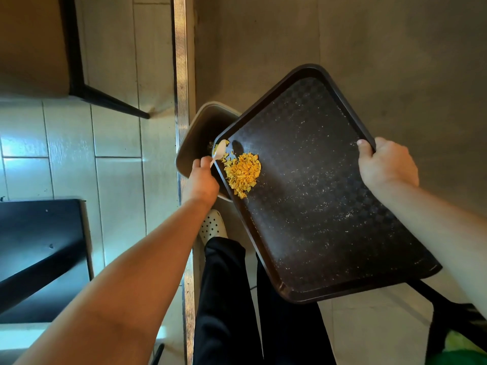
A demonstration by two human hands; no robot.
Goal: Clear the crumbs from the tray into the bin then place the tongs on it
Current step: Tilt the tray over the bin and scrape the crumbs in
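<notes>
Yellow crumbs (242,172) heaped on unlabelled tray (316,206) over bin (195,133).

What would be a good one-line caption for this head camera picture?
Right hand tilts a dark tray over the bin while the left hand scrapes yellow crumbs with a spoon-like tool.

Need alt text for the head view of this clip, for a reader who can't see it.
A person tilts a dark brown tray over a beige bin, the right hand gripping its far edge. The left hand holds a pale utensil, scraping a pile of yellow crumbs toward the tray's lower corner above the bin.
</notes>
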